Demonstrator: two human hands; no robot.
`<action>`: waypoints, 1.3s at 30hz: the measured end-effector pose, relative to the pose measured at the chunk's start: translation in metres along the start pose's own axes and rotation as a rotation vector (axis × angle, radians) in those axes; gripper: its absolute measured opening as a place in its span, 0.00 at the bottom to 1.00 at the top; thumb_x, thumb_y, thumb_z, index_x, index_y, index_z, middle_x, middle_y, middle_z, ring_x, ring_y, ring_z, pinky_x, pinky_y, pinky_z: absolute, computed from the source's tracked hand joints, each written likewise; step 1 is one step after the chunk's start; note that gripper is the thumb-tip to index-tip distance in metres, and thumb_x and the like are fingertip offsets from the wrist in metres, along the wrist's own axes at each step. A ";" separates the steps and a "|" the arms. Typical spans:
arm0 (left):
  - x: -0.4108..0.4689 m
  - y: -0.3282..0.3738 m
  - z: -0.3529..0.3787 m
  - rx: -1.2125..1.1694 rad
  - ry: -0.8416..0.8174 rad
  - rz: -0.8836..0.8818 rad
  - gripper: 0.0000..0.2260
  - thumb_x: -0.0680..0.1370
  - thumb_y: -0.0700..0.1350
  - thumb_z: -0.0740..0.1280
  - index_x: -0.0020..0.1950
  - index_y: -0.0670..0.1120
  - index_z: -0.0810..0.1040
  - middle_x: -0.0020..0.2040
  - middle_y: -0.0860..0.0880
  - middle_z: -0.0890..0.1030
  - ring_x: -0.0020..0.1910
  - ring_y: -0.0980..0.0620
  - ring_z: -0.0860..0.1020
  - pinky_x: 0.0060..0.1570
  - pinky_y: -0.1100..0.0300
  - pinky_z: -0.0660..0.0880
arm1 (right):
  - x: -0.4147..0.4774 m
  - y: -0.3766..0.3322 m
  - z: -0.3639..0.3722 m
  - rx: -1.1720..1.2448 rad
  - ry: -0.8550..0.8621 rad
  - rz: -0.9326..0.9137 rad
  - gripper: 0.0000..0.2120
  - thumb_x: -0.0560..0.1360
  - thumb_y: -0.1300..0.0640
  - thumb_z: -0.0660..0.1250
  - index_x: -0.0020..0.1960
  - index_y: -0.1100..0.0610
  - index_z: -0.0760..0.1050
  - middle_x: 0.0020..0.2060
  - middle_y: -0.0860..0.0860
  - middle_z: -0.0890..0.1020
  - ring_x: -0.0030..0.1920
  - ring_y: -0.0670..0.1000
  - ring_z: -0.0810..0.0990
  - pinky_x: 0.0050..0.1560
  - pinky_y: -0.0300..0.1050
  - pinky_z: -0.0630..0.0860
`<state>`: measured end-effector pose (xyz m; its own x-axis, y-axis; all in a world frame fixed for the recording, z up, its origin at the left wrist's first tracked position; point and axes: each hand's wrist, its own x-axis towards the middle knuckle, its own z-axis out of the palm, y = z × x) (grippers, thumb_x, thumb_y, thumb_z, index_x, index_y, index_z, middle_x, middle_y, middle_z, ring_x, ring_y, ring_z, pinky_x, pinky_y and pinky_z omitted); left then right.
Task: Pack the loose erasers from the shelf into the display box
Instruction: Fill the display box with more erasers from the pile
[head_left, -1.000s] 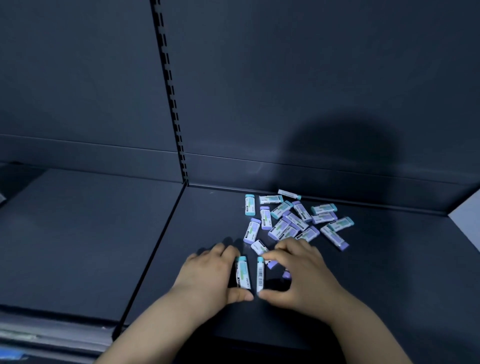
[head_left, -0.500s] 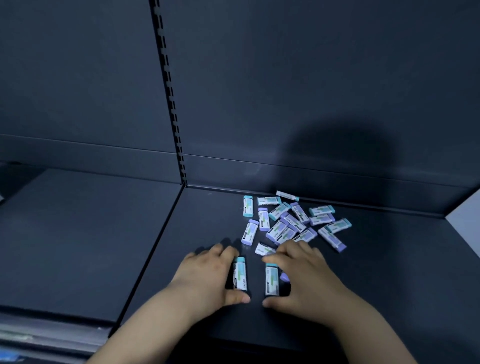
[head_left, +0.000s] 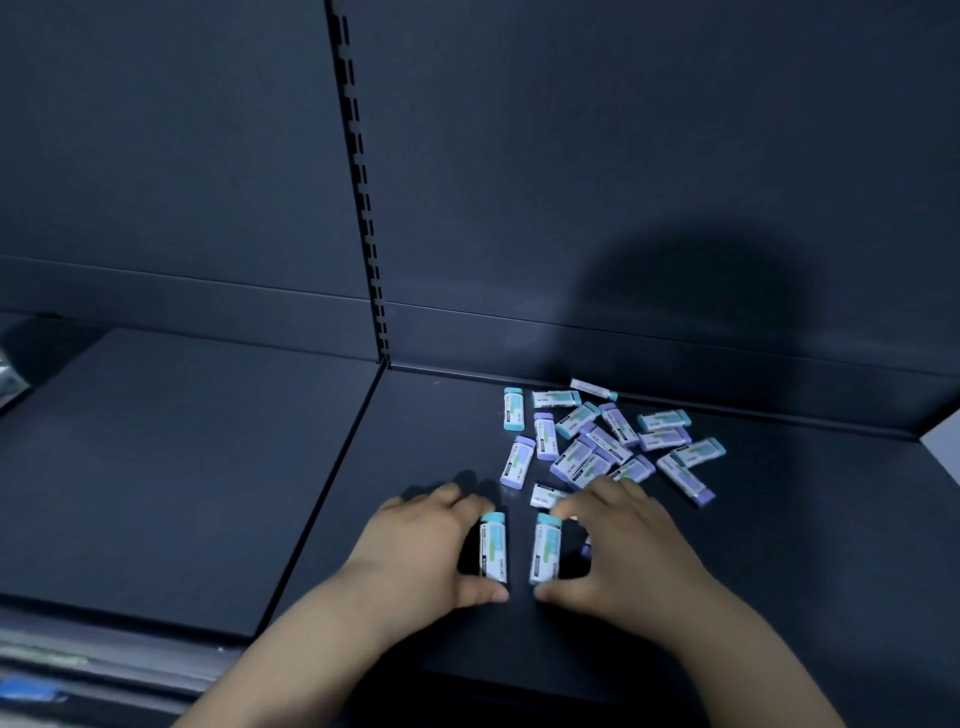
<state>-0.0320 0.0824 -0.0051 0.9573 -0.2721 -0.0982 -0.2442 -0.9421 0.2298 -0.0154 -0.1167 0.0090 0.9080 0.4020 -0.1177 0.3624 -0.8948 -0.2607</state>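
Several loose erasers (head_left: 597, 441) with white sleeves and teal or purple ends lie in a pile on the dark shelf (head_left: 415, 441). My left hand (head_left: 421, 545) pinches one teal-ended eraser (head_left: 493, 545) lengthwise between forefinger and thumb. My right hand (head_left: 623, 551) pinches a second teal-ended eraser (head_left: 545, 548) the same way, right beside the first. A purple eraser end (head_left: 587, 548) peeks out under my right palm. No display box is in view.
A slotted upright (head_left: 358, 182) divides the dark back panel. A second shelf board (head_left: 156, 467) lies to the left. The shelf's front edge (head_left: 130, 670) runs along the bottom left. A pale wall corner (head_left: 943, 447) shows at the right.
The right-hand eraser turned from its narrow barcode side to its flat face. Both erasers now lie parallel between my hands.
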 end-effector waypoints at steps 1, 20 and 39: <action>-0.001 -0.003 -0.001 0.003 0.020 -0.005 0.34 0.69 0.67 0.66 0.71 0.60 0.60 0.67 0.58 0.67 0.66 0.56 0.67 0.61 0.61 0.60 | 0.002 -0.004 0.000 0.013 0.018 -0.021 0.30 0.63 0.34 0.69 0.62 0.43 0.68 0.53 0.41 0.67 0.60 0.46 0.64 0.60 0.40 0.61; -0.090 -0.182 -0.043 0.206 0.282 -0.065 0.36 0.50 0.70 0.74 0.54 0.56 0.80 0.35 0.56 0.77 0.31 0.55 0.79 0.30 0.60 0.72 | 0.076 -0.195 0.036 0.171 0.044 -0.187 0.32 0.65 0.38 0.71 0.65 0.39 0.63 0.51 0.37 0.67 0.55 0.40 0.67 0.56 0.37 0.66; -0.171 -0.378 -0.085 0.306 0.410 -0.152 0.31 0.65 0.68 0.53 0.61 0.54 0.73 0.39 0.51 0.76 0.37 0.48 0.76 0.36 0.52 0.70 | 0.138 -0.387 0.069 0.216 0.038 -0.167 0.31 0.66 0.35 0.68 0.66 0.36 0.62 0.50 0.34 0.64 0.54 0.37 0.64 0.57 0.34 0.64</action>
<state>-0.0904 0.5018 0.0071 0.9524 -0.0863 0.2925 -0.0731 -0.9958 -0.0560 -0.0449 0.2987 0.0275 0.8479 0.5298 -0.0212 0.4584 -0.7526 -0.4726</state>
